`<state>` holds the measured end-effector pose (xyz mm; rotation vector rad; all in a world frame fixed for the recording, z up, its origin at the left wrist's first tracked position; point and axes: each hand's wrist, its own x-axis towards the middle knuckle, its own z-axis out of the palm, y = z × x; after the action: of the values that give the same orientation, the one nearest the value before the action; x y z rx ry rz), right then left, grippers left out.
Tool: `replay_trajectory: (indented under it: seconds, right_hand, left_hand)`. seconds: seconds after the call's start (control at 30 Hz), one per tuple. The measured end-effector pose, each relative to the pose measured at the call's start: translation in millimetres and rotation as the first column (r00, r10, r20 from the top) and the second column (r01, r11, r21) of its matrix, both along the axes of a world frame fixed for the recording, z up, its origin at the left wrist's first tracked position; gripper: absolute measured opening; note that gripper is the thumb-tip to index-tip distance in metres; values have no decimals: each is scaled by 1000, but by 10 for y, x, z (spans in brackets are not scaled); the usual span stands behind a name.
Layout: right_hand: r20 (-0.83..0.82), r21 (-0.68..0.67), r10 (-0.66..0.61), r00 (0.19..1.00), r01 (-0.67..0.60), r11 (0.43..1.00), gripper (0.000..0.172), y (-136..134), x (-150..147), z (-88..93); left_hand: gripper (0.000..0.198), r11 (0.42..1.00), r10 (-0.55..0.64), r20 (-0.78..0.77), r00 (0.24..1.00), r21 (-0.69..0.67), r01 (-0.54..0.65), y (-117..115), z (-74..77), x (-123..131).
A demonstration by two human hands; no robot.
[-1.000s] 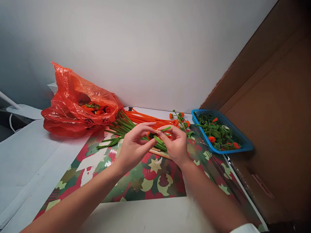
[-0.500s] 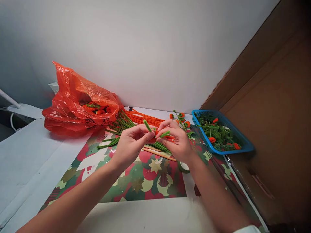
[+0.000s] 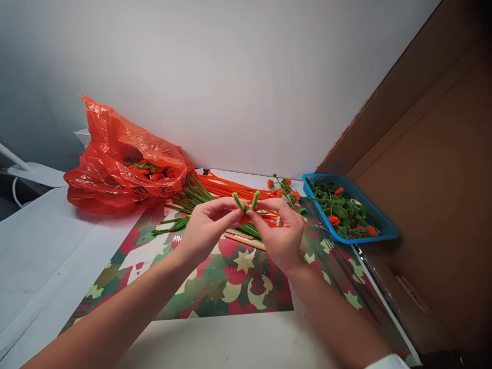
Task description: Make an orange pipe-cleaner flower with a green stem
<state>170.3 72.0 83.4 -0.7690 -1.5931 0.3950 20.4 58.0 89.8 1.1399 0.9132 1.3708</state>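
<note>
Head view: left fingers (image 3: pixel 230 219) and right fingers (image 3: pixel 259 221) pinch a flower (image 3: pixel 254 200); red bag (image 3: pixel 102 179) holds blooms (image 3: pixel 157 177), blue basket (image 3: pixel 357 240) holds leaves (image 3: pixel 340 210).

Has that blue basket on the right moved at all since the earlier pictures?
No. The blue basket sits in the same spot relative to the cardboard, shifted no way that I can see.

Dark lettering (image 3: pixel 167 191) on the red plastic bag (image 3: pixel 105 177), creased, too small to read for certain
</note>
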Motion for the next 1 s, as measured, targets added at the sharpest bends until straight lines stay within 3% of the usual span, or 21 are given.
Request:
replay_trajectory:
  seconds: [0.23,0.53,0.7,0.9,1.0]
  right_hand:
    - [75,100,100,992,-107,989,22,-15,28,3]
    - [331,201,41,943,-113,973,28,6,96,130]
    - [309,214,41,950,-112,971,27,42,127,135]
    - [262,169,72,962,-119,978,26,23,116,134]
    - [149,94,81,985,-96,991,19,-8,64,106]
  left_hand:
    - [18,996,85,-39,996,-31,-86,-47,37,40]
    - [12,993,118,-30,993,9,-118,-78,46,66]
    - [21,997,43,42,998,62,-45,-57,-2,47]
    - [20,989,132,13,991,71,-132,-71,-1,88]
    - [16,977,162,-13,987,143,-159,-82,-8,93]
